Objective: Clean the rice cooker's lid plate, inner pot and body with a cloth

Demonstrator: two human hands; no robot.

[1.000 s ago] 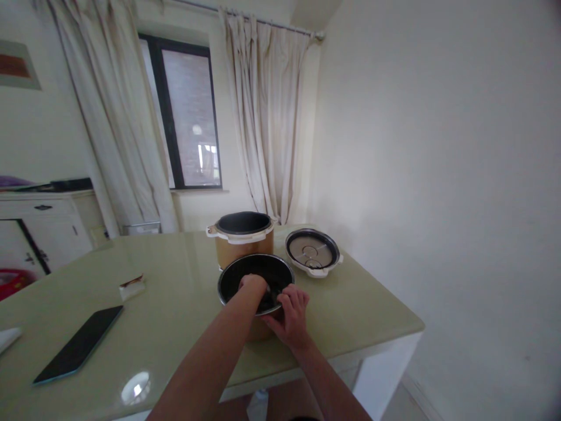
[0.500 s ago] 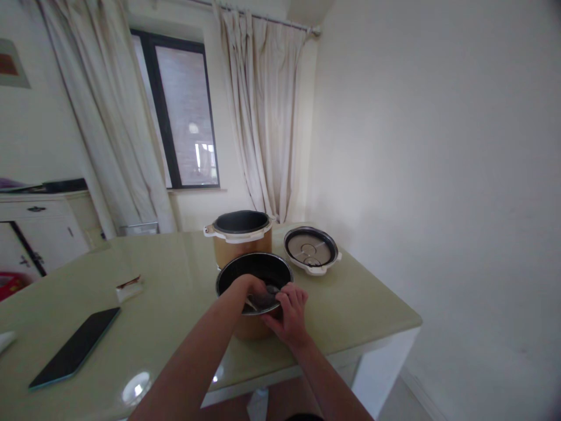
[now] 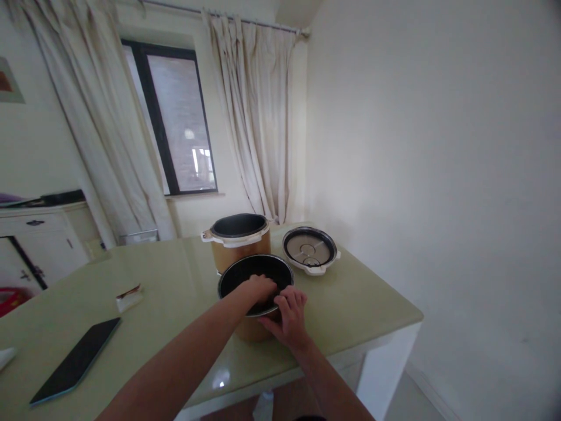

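A round cooking pot (image 3: 254, 332), black inside and tan outside, stands upright on the table. My left hand (image 3: 262, 286) reaches down inside it with curled fingers. The fingertips are hidden, and whatever they hold cannot be made out. On the near right rim, my right hand (image 3: 289, 313) is closed over the edge, fingers at the rim and thumb against the outer wall. Right behind the pot is a tan pressure cooker body (image 3: 228, 254) with a white collar and a dark interior. Its round lid (image 3: 309, 248) lies underside up to the right.
The pale green table (image 3: 175, 292) has its right corner near a white wall (image 3: 429, 175). A dark tablet (image 3: 76, 359) lies at the left, with a small white packet (image 3: 129, 299) beyond it. Curtains (image 3: 254, 117) and a window (image 3: 179, 117) are behind.
My left hand has turned and shifted slightly right inside the pot, now covering the grey crumpled thing seen by its fingers before. My right hand stays on the rim. The view has tilted slightly.
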